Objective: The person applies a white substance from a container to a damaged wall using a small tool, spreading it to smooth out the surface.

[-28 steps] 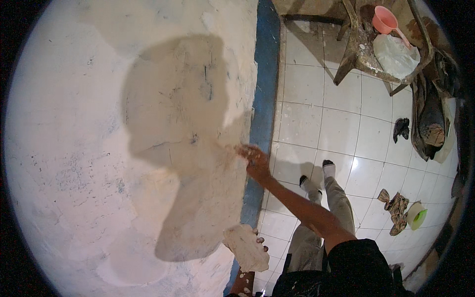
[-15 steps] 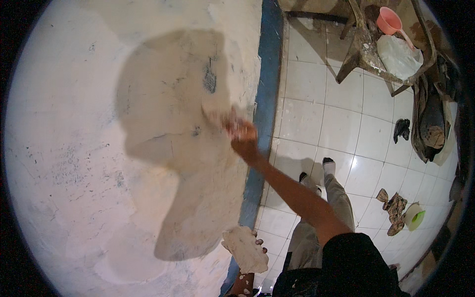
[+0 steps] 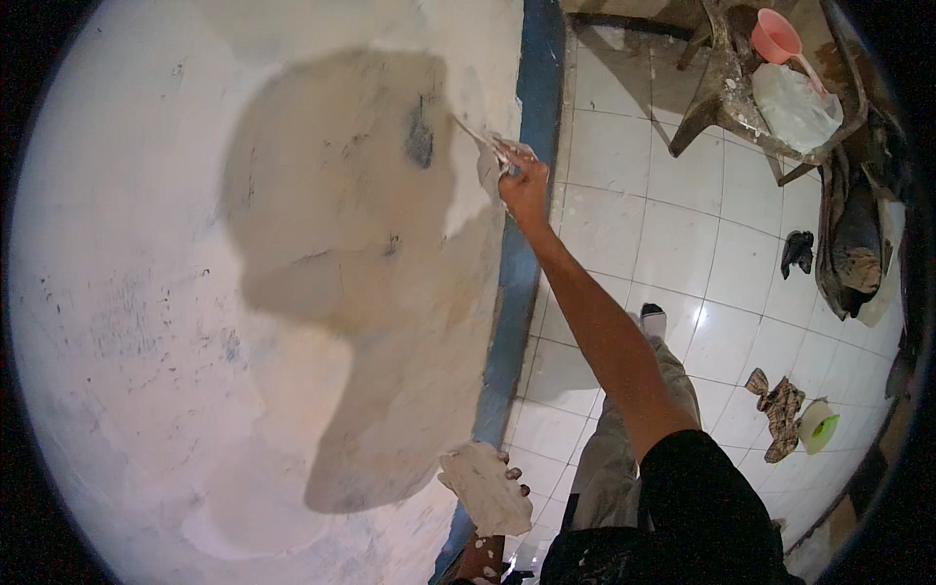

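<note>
My right hand (image 3: 526,187) is closed on a thin-bladed putty knife (image 3: 478,135). Its blade points up and left, against or close to the pale, patchily plastered wall (image 3: 136,205). Beside the blade is a dark bare patch (image 3: 419,144) in the plaster. Lower down, my left hand (image 3: 514,476) grips a flat board (image 3: 485,492) coated with cream putty. Only some fingertips show past the board's right edge; its near end hides the rest of that hand. Putty is smeared on the right fingers and left forearm.
A blue band (image 3: 505,336) runs along the wall beside the white tiled floor (image 3: 673,234). A worn chair (image 3: 707,107) at the far right bears a pink dipper (image 3: 776,37) and a white plastic bag (image 3: 795,107). Patterned cloth (image 3: 780,414) and a pale green-lidded container (image 3: 817,429) lie on the floor.
My right hand has moved up and slightly right along the wall with the putty knife, its arm reaching further out. The left hand and board have hardly moved.
</note>
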`<action>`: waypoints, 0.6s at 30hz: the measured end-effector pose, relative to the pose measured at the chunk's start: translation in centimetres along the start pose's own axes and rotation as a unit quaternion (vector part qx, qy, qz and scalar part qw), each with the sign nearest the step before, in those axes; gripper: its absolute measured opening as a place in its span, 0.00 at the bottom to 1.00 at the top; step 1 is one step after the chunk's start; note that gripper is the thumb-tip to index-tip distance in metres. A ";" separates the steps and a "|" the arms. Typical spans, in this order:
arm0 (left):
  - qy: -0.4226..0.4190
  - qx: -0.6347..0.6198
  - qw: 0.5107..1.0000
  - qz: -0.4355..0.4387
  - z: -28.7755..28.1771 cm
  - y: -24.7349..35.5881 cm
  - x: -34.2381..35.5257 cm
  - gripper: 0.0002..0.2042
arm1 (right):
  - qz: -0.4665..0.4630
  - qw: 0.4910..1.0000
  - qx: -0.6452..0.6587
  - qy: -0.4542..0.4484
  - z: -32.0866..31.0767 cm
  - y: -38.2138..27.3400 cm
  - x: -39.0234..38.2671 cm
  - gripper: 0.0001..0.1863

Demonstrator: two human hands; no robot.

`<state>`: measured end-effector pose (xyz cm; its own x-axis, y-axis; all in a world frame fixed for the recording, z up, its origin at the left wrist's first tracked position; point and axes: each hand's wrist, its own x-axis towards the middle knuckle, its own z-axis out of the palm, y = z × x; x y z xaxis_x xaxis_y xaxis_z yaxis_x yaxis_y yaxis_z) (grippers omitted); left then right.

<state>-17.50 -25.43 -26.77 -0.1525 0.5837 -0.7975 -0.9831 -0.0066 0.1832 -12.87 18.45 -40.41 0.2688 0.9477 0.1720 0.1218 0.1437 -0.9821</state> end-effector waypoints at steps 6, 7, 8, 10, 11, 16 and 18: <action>0.011 0.020 1.000 -0.009 -0.2 -0.4 0.3 0.41 | -0.145 0.981 -0.124 0.027 0.3 3.3 -8.3 0.22; 0.015 0.031 0.999 -0.006 0.6 -0.4 0.3 0.39 | -0.081 0.995 -0.053 -0.032 -0.1 2.3 -11.1 0.21; 0.017 0.036 0.999 0.000 0.9 -0.4 0.0 0.39 | -0.010 0.997 0.017 -0.081 -0.5 0.8 -13.9 0.20; 0.031 0.038 0.999 0.006 1.2 -0.2 -0.7 0.36 | 0.003 0.990 0.085 -0.110 -1.6 -2.0 -15.4 0.19; 0.036 0.038 0.999 0.001 1.7 -0.4 -0.6 0.36 | -0.025 0.986 0.116 -0.121 -2.6 -2.4 -15.0 0.19; 0.136 0.174 0.973 0.067 5.0 -2.2 -0.3 0.21 | -0.068 0.997 -0.004 0.020 -3.1 -5.8 -5.8 0.20; 0.159 0.201 0.964 0.076 4.1 -1.7 -0.3 0.21 | -0.031 0.996 0.071 0.032 -1.3 -7.3 -2.3 0.24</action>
<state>-15.40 -22.30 -24.49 -0.3768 0.3227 -0.8683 -0.8383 0.2799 0.4679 -13.11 14.85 -33.56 0.3254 0.9163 0.2336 0.0048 0.2454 -0.9694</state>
